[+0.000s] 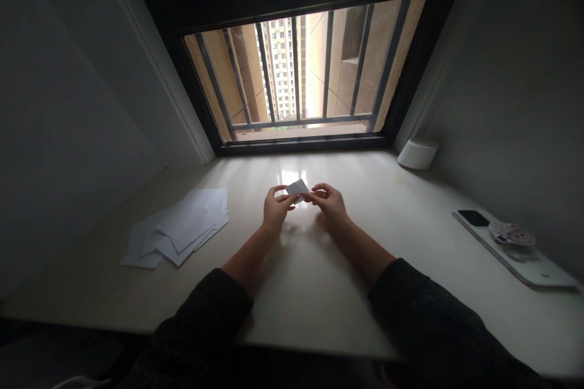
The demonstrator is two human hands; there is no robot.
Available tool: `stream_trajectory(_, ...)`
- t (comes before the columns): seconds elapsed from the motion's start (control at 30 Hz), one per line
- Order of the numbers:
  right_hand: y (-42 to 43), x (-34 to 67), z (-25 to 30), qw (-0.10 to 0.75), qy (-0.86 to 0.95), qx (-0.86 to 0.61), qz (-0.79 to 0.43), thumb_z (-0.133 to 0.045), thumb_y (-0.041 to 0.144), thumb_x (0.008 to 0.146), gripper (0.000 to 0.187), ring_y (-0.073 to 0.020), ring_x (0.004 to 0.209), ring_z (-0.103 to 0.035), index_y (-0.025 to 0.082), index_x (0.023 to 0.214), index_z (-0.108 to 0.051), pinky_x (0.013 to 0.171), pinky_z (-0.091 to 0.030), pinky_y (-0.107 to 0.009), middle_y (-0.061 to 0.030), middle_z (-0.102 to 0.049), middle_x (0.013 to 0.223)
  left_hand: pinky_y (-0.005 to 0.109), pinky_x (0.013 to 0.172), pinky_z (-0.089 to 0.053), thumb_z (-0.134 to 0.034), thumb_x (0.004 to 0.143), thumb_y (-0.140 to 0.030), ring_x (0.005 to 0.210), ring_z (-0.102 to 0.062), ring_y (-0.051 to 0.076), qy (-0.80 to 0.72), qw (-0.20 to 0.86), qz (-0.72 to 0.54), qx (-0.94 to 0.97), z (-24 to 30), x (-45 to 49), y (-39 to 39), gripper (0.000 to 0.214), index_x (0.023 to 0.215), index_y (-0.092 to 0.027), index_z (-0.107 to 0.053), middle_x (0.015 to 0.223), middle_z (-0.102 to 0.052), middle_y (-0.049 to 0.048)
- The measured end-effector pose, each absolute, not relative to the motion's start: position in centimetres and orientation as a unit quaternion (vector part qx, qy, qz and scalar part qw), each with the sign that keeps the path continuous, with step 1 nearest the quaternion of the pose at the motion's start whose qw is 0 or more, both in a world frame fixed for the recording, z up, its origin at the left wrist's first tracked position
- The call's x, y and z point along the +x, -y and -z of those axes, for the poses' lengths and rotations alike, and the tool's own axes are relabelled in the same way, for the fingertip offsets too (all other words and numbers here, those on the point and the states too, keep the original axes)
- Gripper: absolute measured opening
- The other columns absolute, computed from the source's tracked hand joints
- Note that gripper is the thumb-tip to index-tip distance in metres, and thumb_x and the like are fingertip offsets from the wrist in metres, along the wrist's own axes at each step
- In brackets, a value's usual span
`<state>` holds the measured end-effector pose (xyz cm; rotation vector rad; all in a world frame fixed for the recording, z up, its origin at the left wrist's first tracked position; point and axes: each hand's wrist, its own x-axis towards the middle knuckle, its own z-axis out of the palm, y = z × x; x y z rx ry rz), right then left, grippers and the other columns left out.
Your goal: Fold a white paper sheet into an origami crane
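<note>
A small folded piece of paper [297, 187], greyish against the window light, is held just above the white sill in the middle of the view. My left hand [275, 206] pinches its left and lower edge between thumb and fingers. From the other side, my right hand [329, 202] has its thumb and fingertips closed at the paper's lower right corner. Both thumbs nearly meet at the near edge. The exact folds are too small to make out.
Loose white paper sheets [187, 225] lie in an overlapping pile at left. On the right rests a white phone [511, 249] with a round cartoon grip. A white cylindrical object [417, 153] stands by the right wall. A barred, dark-framed window [301, 149] closes off the back.
</note>
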<state>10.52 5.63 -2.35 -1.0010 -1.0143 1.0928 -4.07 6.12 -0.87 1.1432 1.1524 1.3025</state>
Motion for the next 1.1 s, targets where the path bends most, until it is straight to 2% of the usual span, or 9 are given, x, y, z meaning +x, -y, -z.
stream_trajectory(0.33,-6.4,10.95,3.16,0.622,0.416,-0.447,-0.49,-0.082,0.044,0.05,0.045,-0.021,0.063,-0.067,0.019,0.079,-0.058,0.058,-0.044,-0.028,-0.0042,-0.07,0.063,0.032,0.069,-0.051,-0.081,0.057,-0.028,0.072,-0.066,0.018,-0.45,0.564,-0.541,0.432,0.9,-3.85,-6.27,0.046,0.094,-0.012,-0.06,0.081,-0.071,0.0115)
stream_trajectory(0.5,-6.13,10.9,2.97,0.618,0.427,-0.434,-0.497,-0.08,0.042,0.056,0.044,-0.0183,0.066,-0.066,0.018,0.089,-0.062,0.062,-0.046,-0.029,-0.0047,-0.071,0.07,0.032,0.071,-0.051,-0.08,0.059,-0.029,0.075,-0.066,0.02,-0.441,0.557,-0.545,0.444,0.87,-3.78,-6.01,0.044,0.095,-0.011,-0.062,0.081,-0.071,0.012)
stream_trajectory(0.63,-5.83,10.81,2.61,0.613,0.424,-0.42,-0.518,-0.081,0.039,0.054,0.051,-0.0175,0.068,-0.065,0.019,0.096,-0.063,0.065,-0.048,-0.03,-0.0042,-0.071,0.073,0.032,0.071,-0.051,-0.078,0.061,-0.029,0.076,-0.066,0.02,-0.443,0.552,-0.546,0.448,0.92,-3.89,-5.98,0.042,0.096,-0.01,-0.063,0.081,-0.071,0.0121)
stream_trajectory(0.87,-5.84,10.98,2.51,0.597,0.446,-0.445,-0.497,-0.083,0.041,0.049,0.053,-0.0187,0.064,-0.065,0.018,0.092,-0.064,0.063,-0.048,-0.031,-0.0034,-0.07,0.066,0.03,0.066,-0.05,-0.075,0.064,-0.03,0.08,-0.067,0.022,-0.449,0.512,-0.538,0.497,0.98,-3.97,-5.98,0.037,0.095,-0.012,-0.063,0.084,-0.072,0.0119)
stream_trajectory(1.1,-5.72,10.73,2.27,0.607,0.455,-0.412,-0.505,-0.084,0.039,0.048,0.053,-0.0225,0.07,-0.069,0.019,0.091,-0.062,0.07,-0.051,-0.035,-0.0043,-0.072,0.071,0.029,0.065,-0.048,-0.077,0.062,-0.035,0.079,-0.067,0.022,-0.45,0.509,-0.527,0.511,0.87,-4.1,-6.06,0.041,0.095,-0.013,-0.064,0.084,-0.072,0.012)
